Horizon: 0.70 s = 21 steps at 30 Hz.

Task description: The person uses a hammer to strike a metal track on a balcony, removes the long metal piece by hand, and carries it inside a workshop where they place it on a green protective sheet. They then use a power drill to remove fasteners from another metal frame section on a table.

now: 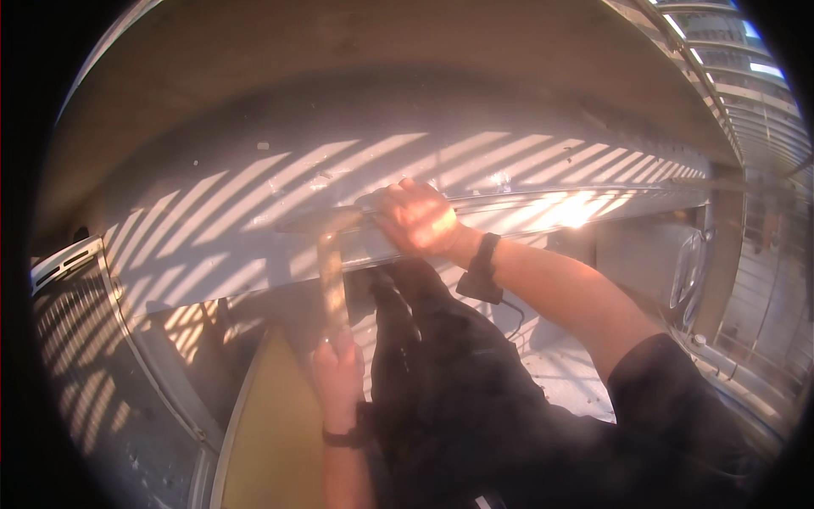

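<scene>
- Closest in, the person's dark trousers [458, 348] fill the space below the pale surface [212, 242], so both arms reach forward past the body to its near edge.
- The left hand [337, 365] is in front of that near edge, its fingers clamped around the lower end of a hammer's [331, 284] wooden handle; a grip that low probably leaves the handle free for leverage.
- A yellowish panel [271, 433] stands left of the left forearm, which passes just beside it.
- The hammer's handle crosses the surface's near edge, and its head is over the surface close to that edge, pointing sideways; whether it touches is unclear.
- The right hand [420, 219] is just beside the head's right end, above the near edge. Its fingers are bent, perhaps to steady something, but I cannot tell whether they clamp on anything, as the knuckles hide it.
- Beyond the surface's far right corner, metal bars [759, 93] stand in rows; light through such bars would explain the slanting stripes across the surface.
</scene>
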{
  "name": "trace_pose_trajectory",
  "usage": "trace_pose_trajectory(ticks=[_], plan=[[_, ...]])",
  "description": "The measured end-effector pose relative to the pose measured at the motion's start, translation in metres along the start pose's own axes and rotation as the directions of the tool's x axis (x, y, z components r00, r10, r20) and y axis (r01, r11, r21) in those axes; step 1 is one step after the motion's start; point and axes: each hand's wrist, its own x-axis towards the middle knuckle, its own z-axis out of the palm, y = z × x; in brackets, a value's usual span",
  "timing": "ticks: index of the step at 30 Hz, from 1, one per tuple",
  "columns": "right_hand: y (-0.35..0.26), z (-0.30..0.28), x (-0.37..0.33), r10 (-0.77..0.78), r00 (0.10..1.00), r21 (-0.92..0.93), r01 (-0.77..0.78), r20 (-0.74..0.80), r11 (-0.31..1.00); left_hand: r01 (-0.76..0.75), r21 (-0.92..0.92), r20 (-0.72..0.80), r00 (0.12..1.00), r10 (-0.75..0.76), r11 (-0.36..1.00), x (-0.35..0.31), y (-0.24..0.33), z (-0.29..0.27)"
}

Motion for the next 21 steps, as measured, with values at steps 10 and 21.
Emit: trace_pose_trajectory(ticks=[10,21], plan=[[-0.002,-0.002,-0.001,0.004,1.0,-0.016,-0.004,0.012,1.0,-0.122,0.03,-0.098,0.987,0.125,0.992,-0.002,-0.016,0.003],[0.005,-0.016,-0.005,0.053,0.986,0.197,-0.084,0.156,0.977,-0.193,0.027,-0.295,0.936,0.192,0.981,0.004,-0.007,-0.043]])
